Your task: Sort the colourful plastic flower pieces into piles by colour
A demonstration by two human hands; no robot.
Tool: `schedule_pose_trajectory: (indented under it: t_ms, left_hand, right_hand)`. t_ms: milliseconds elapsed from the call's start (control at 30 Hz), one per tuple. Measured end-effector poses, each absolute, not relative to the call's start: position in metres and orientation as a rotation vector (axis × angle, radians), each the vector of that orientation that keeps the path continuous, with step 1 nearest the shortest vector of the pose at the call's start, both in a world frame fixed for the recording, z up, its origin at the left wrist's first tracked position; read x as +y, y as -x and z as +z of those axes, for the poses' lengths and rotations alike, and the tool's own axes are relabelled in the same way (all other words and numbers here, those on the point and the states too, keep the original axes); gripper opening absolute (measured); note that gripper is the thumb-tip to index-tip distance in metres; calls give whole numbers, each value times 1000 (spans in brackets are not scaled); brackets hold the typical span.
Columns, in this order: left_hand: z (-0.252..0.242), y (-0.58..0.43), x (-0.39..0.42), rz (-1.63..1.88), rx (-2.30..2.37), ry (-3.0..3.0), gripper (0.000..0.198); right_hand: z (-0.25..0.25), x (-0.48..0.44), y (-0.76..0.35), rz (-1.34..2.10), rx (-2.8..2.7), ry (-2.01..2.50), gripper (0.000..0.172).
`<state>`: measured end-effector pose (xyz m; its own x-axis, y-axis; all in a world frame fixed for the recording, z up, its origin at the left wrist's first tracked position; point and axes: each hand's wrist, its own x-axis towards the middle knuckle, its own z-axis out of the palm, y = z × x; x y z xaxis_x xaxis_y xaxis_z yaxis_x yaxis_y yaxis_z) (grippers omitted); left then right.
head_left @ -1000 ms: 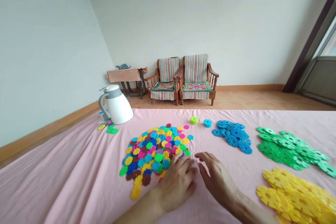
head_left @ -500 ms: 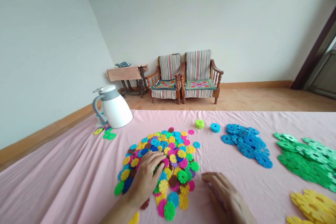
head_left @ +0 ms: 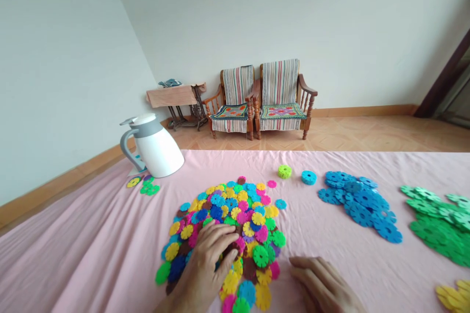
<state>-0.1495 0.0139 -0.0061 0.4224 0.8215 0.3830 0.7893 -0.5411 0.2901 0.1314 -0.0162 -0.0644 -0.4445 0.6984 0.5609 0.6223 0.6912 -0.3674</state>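
My left hand (head_left: 211, 259) rests on a heap of small notched plastic discs (head_left: 241, 212) in yellow, pink, green, blue and brown. Its fingers are bent over the discs with the thumb held apart, and no disc shows in its grasp. To the right of the heap, my right hand (head_left: 325, 286) lies on the pink cloth (head_left: 304, 227), fingers stretched and nothing visible in them. Beyond it are a loose pile of blue discs (head_left: 360, 203) and one of green discs (head_left: 436, 225). Yellow discs (head_left: 453, 296) lie at the lower right, cut off by the frame.
A short lime-green stack (head_left: 284, 171) and a light blue stack (head_left: 309, 177) stand behind the heap. At the left is a white jug (head_left: 159, 151) with a grey handle, a few discs (head_left: 149, 187) beside it. Two wooden armchairs (head_left: 281, 90) stand against the far wall.
The view has tilted and shifted slightly, so the hands and piles sit a little differently in frame. My left hand has come slightly nearer over the heap; my right hand stays on the cloth.
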Motion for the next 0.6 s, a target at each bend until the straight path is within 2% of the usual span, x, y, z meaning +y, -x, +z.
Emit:
schedule_pose_trajectory:
  t_ms: [267,600]
  left_hand:
    - [-1,147,10,874,1443,-2617,30]
    - [6,137,5,925,1316,-2590,19]
  right_hand:
    - [-38,-24,-119,135,-2165,1048,34]
    - [-30,-31,-109,144,-2103,1188,29]
